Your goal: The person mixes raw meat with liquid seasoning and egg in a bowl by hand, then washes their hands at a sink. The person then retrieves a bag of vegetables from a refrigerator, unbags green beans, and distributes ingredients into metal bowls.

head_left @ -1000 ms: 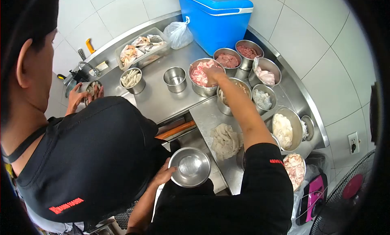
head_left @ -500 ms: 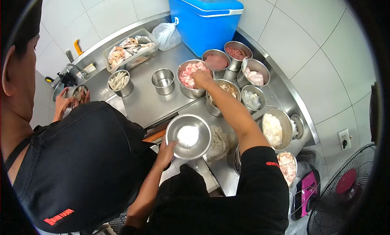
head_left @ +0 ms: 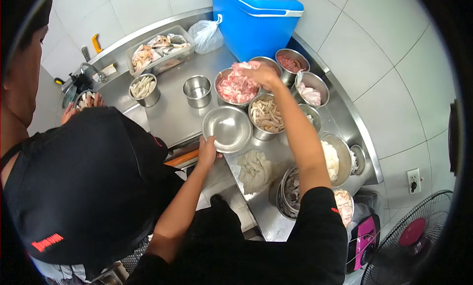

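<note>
My left hand grips the near rim of a shiny steel bowl. Nothing lies inside the bowl, which is held beside the pots. Farther forward, my right hand closes on pink raw meat pieces. That hand is over the right side of a steel pot of sliced raw meat; its fingertips are partly hidden by the meat. Just below my right forearm stands a pot of pale brownish strips. A small steel pot stands left of the meat pot.
A co-worker stands close on my left, hands at another pot. A blue cooler, a tub of fish pieces and a tied plastic bag line the back. A crumpled cloth lies nearby; a fan stands right.
The bowl in my left hand has moved forward, closer to the meat pot. My right hand has risen from the meat with pieces in it and shifted right. The co-worker's hands have moved.
</note>
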A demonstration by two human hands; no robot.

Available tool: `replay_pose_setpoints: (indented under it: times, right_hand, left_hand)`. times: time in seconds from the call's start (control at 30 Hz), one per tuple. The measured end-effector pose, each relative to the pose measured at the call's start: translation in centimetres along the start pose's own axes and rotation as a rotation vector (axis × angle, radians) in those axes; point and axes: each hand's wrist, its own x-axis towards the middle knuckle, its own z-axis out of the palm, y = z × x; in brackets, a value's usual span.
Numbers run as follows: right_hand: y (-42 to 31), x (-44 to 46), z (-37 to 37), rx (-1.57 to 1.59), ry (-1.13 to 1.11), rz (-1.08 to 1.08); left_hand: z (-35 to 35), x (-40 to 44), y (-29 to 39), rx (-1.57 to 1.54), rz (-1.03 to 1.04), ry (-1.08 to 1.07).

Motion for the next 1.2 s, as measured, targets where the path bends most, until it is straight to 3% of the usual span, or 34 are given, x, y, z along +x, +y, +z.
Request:
replay_pose_setpoints:
  times: [0.03, 0.07, 0.17, 0.2, 0.27, 0.3, 0.47, 0.57, 0.67, 0.7, 0.87, 0.93, 1.07, 1.2]
  right_hand:
    - [1.9, 1.8, 0.0, -0.043, -0.011, -0.120]
    - [1.4, 0.6, 0.8, -0.038, -0.027, -0.108]
    - [-6.1, -6.7, 3.7, -0.094, -0.397, 0.256]
    - [-5.3, -7.2, 4.8, -0.099, -0.410, 0.261]
    - [-3.7, -7.8, 7.2, -0.514, -0.399, 0.163]
    - [-3.3, -8.2, 8.2, -0.539, -0.383, 0.177]
    - [-3.8, -9.2, 9.7, -0.335, -0.432, 0.188]
    - [-5.5, -9.9, 9.8, -0.242, -0.581, 0.254]
    - [-6.3, -11.1, 10.5, -0.388, -0.741, 0.364]
    - [-4.7, -11.2, 10.9, -0.317, -0.679, 0.108]
    - [-4.6, -10.7, 11.3, -0.382, -0.583, 0.173]
    - [-5.4, -11.4, 11.6, -0.321, -0.407, 0.217]
    - [-6.0, -11.4, 10.8, -0.145, -0.522, 0.278]
    - [-7.8, -12.9, 10.7, -0.121, -0.539, 0.268]
  left_hand:
    - [-0.5, 1.0, -0.5, 0.008, -0.002, -0.033]
    - [-0.6, 1.1, -0.5, 0.004, -0.016, -0.017]
    - [-0.3, 0.0, 1.3, -0.001, -0.015, 0.009]
    - [-0.6, -0.1, 1.2, -0.010, -0.021, 0.020]
    - [-1.2, -0.4, 0.9, -0.039, 0.061, 0.033]
    - [-1.6, -0.6, 0.8, -0.040, 0.070, 0.025]
    - [-3.7, -1.5, -0.2, 0.009, 0.099, 0.049]
    - [-4.2, -2.1, -0.7, 0.029, 0.051, 0.036]
    - [-4.3, -2.5, -1.1, 0.020, 0.080, 0.037]
    - [-4.3, -2.7, -1.1, 0.016, 0.104, 0.035]
    - [-4.5, -3.6, -1.2, 0.038, 0.117, 0.048]
    - [-4.9, -3.5, -2.2, 0.032, 0.119, 0.044]
    - [-5.1, -3.7, -3.1, -0.146, 0.112, -0.003]
    - [-5.1, -3.9, -3.1, -0.160, 0.241, -0.007]
